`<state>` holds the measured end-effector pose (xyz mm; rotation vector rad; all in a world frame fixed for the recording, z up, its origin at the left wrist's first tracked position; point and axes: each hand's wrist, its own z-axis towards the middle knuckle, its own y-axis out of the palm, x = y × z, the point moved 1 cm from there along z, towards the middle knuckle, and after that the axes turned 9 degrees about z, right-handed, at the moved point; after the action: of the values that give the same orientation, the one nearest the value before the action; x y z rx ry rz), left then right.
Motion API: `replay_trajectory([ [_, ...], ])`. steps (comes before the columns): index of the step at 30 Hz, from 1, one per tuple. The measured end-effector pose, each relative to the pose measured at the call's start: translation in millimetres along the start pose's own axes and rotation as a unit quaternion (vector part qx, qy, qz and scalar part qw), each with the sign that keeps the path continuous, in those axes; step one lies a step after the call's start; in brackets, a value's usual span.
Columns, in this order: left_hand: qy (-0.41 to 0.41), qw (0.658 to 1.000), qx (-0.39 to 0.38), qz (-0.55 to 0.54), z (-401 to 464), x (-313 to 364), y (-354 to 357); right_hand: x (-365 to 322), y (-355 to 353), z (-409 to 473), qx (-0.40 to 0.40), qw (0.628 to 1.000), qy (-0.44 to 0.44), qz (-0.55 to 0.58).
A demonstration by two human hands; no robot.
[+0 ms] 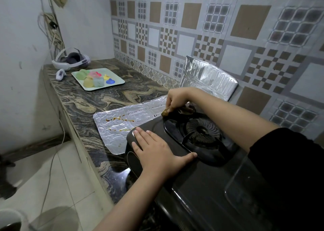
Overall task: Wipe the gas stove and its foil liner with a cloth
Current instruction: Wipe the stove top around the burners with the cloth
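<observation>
A black gas stove (206,174) sits on the marble counter with a round burner (203,131) under its black grate. A silver foil liner (122,118) lies flat to the stove's left, smeared with brown stains, and folds up against the tiled wall behind. My left hand (157,152) rests flat, fingers spread, on the stove's front left corner. At the stove's far left edge, my right hand (177,99) pinches a dark brown cloth (182,110) pressed against the grate's rim.
A white tray (115,80) of coloured plastic shapes stands further left on the marble counter (87,101). Behind it lie a white headset (70,61) and a small white device (60,74). Cables hang down the left wall. The counter edge drops to a tiled floor.
</observation>
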<state>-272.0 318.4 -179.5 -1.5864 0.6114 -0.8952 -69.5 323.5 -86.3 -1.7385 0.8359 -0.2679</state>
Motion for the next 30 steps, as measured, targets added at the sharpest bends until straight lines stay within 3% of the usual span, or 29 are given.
replay_trajectory([
  [2, 0.002, 1.000, -0.003, -0.002, -0.3, 0.2, -0.3, 5.1, -6.4, -0.8, 0.013, 0.999, 0.012, 0.051],
  [5, 0.005, 1.000, -0.010, -0.002, -1.1, 0.0, -1.0, 15.2, -18.6, -3.7, 0.093, 0.990, 0.023, 0.105],
  [9, 0.002, 1.000, -0.011, -0.002, -0.9, 0.3, -1.4, 20.2, -13.1, 3.8, 0.173, 0.983, 0.064, -0.008],
  [13, 0.000, 1.000, -0.010, -0.002, -1.4, 0.4, -2.1, -2.8, 12.3, 8.8, 0.161, 0.977, 0.077, -0.120],
  [18, 0.000, 1.000, -0.009, -0.007, -2.2, 0.5, -2.1, -44.9, 11.2, 14.8, 0.102, 0.987, 0.069, -0.107],
  [22, -0.001, 1.000, 0.002, -0.022, -3.8, -0.5, -3.2, -73.5, 22.7, 8.3, 0.070, 0.992, -0.004, -0.108],
  [26, -0.009, 0.996, 0.037, -0.079, -10.9, -8.9, 1.2, -88.5, 49.6, -8.5, 0.037, 0.993, -0.104, -0.034],
  [30, -0.005, 0.996, 0.008, -0.084, -17.1, -21.1, 4.7, -79.3, 62.2, -26.5, 0.020, 0.989, -0.134, -0.054],
])
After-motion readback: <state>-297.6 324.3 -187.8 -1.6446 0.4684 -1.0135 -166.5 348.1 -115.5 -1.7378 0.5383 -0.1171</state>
